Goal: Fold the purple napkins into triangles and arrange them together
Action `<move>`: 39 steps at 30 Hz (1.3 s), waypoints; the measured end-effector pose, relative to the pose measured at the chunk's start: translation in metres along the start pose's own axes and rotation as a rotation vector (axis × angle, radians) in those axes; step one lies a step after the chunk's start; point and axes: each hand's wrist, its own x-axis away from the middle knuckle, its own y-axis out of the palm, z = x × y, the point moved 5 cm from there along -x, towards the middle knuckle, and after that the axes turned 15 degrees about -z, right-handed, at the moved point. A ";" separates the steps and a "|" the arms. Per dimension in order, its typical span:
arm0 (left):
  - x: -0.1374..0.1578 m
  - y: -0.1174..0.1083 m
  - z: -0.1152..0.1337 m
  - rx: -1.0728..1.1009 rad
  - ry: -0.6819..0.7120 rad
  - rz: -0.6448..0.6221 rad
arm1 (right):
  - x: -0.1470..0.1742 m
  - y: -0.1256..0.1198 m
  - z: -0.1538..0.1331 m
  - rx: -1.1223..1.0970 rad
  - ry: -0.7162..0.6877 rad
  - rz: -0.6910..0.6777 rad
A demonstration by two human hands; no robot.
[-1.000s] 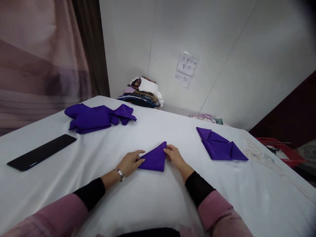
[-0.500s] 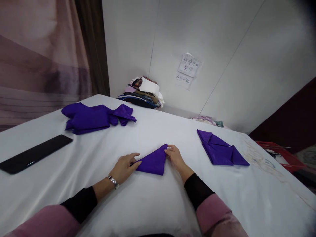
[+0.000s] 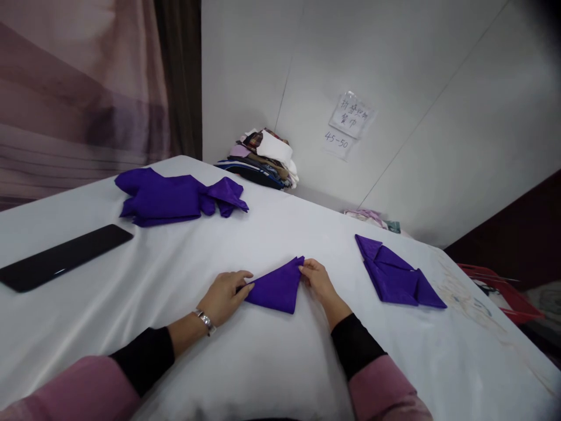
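A purple napkin (image 3: 276, 287), folded into a rough triangle, lies on the white tablecloth (image 3: 272, 356) in front of me. My left hand (image 3: 225, 296), with a silver watch or bracelet at the wrist, pinches its narrow left corner between thumb and fingers. At the upper right corner my right hand (image 3: 316, 276) grips the folded edge with thumb and fingertips. To the right lies another folded purple napkin (image 3: 394, 272) with pointed ends. Purple cloth folded into a lumpy shape (image 3: 169, 196) rests at the back left.
A long black flat object (image 3: 65, 257) lies at the left. Stacked clothes (image 3: 263, 156) stand against the wall, with more cloth (image 3: 370, 217) beyond the table's far edge. A red basket (image 3: 499, 292) is off the right edge. Handwritten paper (image 3: 350, 114) hangs on the wall.
The view has tilted and shifted slightly. My right hand has drawn the napkin's upper corner a little, and small layered points now show there. The left hand keeps its hold.
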 end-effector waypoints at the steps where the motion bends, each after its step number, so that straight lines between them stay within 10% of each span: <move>1: 0.000 0.000 -0.001 -0.001 -0.001 0.004 | -0.002 0.000 -0.001 0.023 0.002 0.003; 39: 0.006 -0.008 -0.006 -0.162 -0.095 0.022 | -0.031 -0.013 0.006 0.621 -0.048 0.164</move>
